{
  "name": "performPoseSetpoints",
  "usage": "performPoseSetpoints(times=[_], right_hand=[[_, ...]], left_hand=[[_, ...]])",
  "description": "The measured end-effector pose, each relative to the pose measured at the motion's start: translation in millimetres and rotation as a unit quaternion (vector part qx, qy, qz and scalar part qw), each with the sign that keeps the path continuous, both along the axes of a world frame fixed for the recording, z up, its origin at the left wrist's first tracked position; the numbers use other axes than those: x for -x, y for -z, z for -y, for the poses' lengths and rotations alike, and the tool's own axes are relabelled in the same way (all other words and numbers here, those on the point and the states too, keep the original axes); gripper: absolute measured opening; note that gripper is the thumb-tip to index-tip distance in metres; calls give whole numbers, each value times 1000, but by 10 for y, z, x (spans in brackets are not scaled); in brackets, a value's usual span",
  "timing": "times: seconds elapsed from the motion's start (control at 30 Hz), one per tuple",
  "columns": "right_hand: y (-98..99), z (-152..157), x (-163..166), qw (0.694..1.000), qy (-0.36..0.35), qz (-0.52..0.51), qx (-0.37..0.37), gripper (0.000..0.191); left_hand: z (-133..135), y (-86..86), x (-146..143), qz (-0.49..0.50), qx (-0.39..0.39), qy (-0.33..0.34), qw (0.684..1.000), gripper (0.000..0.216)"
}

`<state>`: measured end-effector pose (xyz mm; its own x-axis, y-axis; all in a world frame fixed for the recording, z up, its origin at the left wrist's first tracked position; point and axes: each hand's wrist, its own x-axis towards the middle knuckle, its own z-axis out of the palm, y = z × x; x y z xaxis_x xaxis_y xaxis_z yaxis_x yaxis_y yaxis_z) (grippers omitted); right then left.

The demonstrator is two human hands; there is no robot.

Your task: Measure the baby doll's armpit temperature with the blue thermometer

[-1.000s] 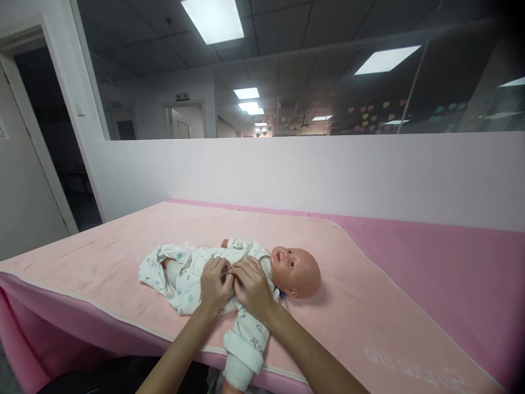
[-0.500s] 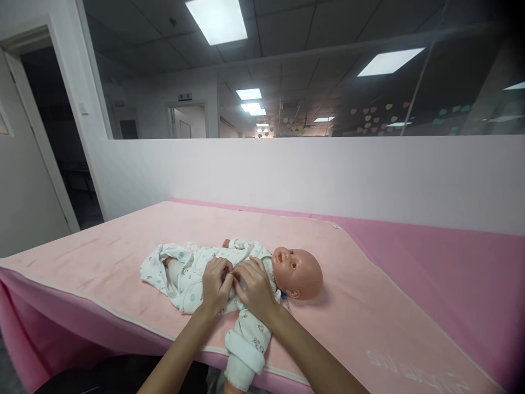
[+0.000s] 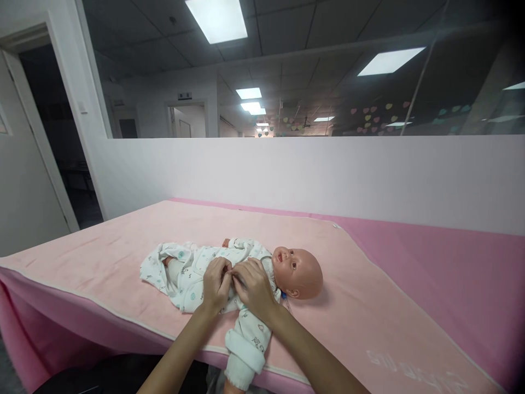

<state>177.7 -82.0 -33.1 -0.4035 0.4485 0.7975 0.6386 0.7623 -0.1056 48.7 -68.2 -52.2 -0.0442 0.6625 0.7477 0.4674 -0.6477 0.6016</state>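
Observation:
A baby doll [image 3: 301, 272] lies on its back across the bed-like surface, its bald head to the right. It wears a white printed outfit [image 3: 192, 273] with small blue-green and dark figures. My left hand [image 3: 217, 282] and my right hand [image 3: 252, 284] meet over the doll's chest, thumbs and fingertips pinched on the front of the outfit. What exactly lies between the fingertips is hidden, though cloth is right there. The doll's near sleeve [image 3: 246, 345], with a folded-back cuff, hangs toward me past the edge. Something small and blue shows by its neck.
A peach blanket [image 3: 389, 306] with a pale edge covers the surface, over a brighter pink sheet [image 3: 463, 257]. Behind stands a low white wall [image 3: 307, 175] with glass above it. An open door [image 3: 28, 153] is at the left.
Almost nothing differs. The fingers of both hands have shifted very slightly at the doll's chest, while the doll lies as before.

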Motion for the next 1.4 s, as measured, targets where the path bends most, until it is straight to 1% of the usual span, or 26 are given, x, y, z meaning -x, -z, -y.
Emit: performPoseSetpoints(times=[0.23,0.43,0.63,0.8,1.0,1.23,1.4], right_hand=[[12,2,-7,1000,21,-1,0,12],[38,-13,-6,1000,18,-7,1,13],[60,-14,4,999,20,-27,1,12],[78,-15,15,999,25,-38,-1,11],[93,-17,22,996,63,-57,28,8],[90,-3,20,995,93,-31,26,16],[99,-7,21,995,102,-22,6,12]], left_hand=[[-9,9,-7,19,50,19,998,12],[9,-29,-12,20,67,24,997,11],[4,-34,-16,4,64,23,998,11],[0,-40,-16,4,53,38,998,11],[1,-16,-12,4,28,54,998,12],[-24,11,-18,52,38,52,997,4],[-16,3,-14,76,55,61,994,3]])
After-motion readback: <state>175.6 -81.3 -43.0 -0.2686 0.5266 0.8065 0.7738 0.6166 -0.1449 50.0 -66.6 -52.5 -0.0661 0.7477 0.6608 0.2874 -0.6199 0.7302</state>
